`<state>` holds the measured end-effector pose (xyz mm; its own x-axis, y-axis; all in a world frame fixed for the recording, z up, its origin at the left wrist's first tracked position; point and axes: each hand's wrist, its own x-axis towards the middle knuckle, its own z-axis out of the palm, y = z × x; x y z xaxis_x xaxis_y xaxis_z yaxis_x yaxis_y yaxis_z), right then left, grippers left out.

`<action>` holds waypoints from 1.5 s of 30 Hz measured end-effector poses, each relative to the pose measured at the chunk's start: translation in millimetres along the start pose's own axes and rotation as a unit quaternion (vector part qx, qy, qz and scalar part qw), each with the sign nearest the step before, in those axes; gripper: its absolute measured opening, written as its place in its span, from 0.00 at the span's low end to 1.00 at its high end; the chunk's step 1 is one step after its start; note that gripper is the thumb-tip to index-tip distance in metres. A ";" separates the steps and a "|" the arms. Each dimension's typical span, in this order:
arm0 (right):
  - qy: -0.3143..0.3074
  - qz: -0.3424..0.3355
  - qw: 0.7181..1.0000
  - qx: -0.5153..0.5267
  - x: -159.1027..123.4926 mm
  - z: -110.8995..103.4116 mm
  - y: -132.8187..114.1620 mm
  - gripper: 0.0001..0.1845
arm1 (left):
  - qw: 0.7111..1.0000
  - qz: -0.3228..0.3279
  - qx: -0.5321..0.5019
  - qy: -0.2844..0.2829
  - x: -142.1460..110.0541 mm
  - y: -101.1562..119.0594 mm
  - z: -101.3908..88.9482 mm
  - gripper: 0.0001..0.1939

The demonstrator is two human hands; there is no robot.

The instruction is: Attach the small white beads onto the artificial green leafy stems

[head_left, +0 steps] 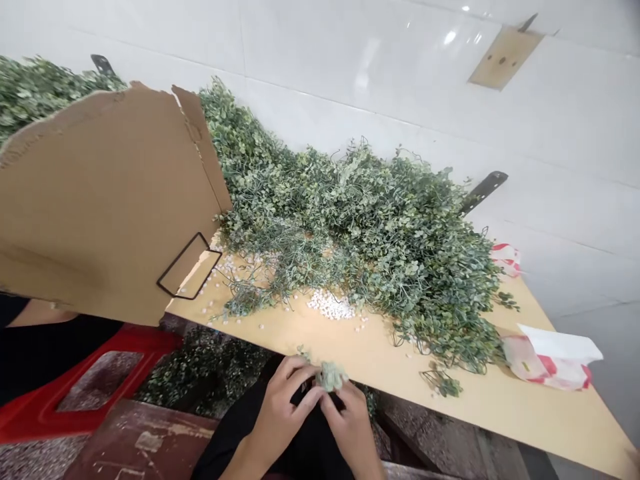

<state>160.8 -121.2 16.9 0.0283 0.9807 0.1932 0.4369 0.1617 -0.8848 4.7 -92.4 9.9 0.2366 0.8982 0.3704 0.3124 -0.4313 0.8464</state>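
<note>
Pinching a leafy sprig in the fingertips of left hand and right hand, by the table's near edge; probably adjusting, though hard to tell. Calls for steady fingers.

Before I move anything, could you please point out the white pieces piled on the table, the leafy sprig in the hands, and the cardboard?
White pieces [331,305]: head view, middle of the pile.
Leafy sprig [331,377]: head view, its pale leaves.
Cardboard [115,200]: head view, middle of its broad face.
</note>
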 end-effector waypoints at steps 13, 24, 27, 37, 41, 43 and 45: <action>0.128 0.061 0.989 0.043 -20.5 14.5 13.2 0.08 | 0.999 -0.039 -0.002 0.014 -26.9 -20.1 38.1 0.07; 0.221 0.163 0.958 0.079 -25.1 19.8 35.4 0.12 | 0.989 -0.113 -0.092 -0.028 -10.3 -6.1 31.8 0.06; 0.215 0.156 0.964 0.031 -33.5 20.6 41.4 0.12 | 0.994 -0.059 -0.050 -0.074 -11.4 -4.4 34.0 0.14; 0.155 0.071 0.985 -0.031 -37.8 10.9 42.1 0.10 | 0.996 0.015 0.017 -0.083 -14.6 -7.3 39.1 0.09; 0.130 0.062 0.989 -0.032 -35.0 8.9 31.3 0.08 | 0.998 0.032 0.018 -0.056 -16.4 -10.3 38.2 0.09; 0.123 0.064 0.990 -0.023 -34.1 8.8 26.8 0.08 | 0.999 0.018 -0.001 -0.048 -17.2 -11.0 37.1 0.09; 0.127 0.081 0.989 0.000 -32.8 9.0 23.8 0.07 | 0.998 -0.012 -0.044 -0.046 -18.1 -11.0 36.0 0.09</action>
<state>162.2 -148.6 -14.4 0.3217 0.9350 0.1492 0.4082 0.0052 -0.9129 30.1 -106.9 -19.9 0.3140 0.8950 0.3168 0.2375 -0.3971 0.8865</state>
